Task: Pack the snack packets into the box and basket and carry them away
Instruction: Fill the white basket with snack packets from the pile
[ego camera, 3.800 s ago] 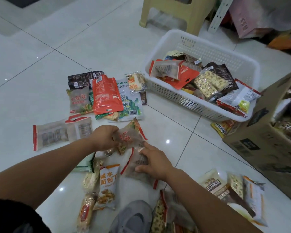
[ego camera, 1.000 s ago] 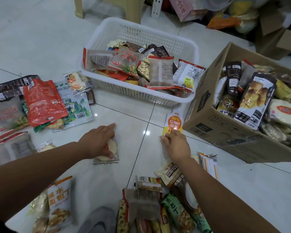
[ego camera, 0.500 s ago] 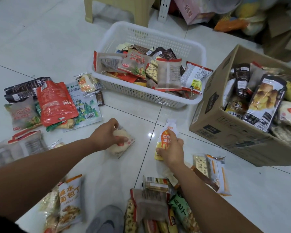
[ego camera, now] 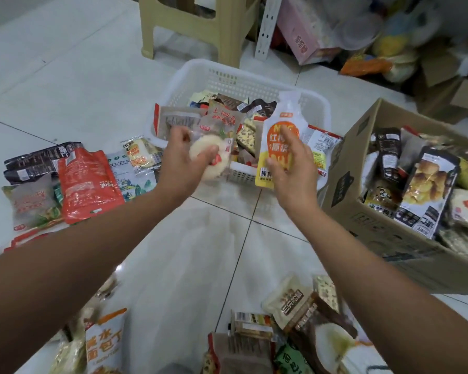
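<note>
The left hand curls round a clear-wrapped round cake packet; the right hand clamps the lower half of a yellow-and-orange spouted pouch between thumb and fingers. The two hands are apart, side by side, both raised over the near rim of the white basket at twelve o'clock.

The cake looks light and soft, so it probably crushes under a hard squeeze; its film wrapper is likely slick, and a loose cupping hold round the middle suits it best. The pouch seems floppy and heavier at the bottom, perhaps holding liquid; it is best held low on the body, as it is now, rather than by the thin spout.

The basket is already heaped, with packets lapping over its near rim; the open room is at its far wall. The cardboard box at three o'clock is also well filled, and its upright wall stands just beside the basket's right end. More snack packets lie on the tiled floor at nine o'clock, among them an orange bag, and more at six o'clock; the bare tiles between them leave a lane for the arms.
</note>
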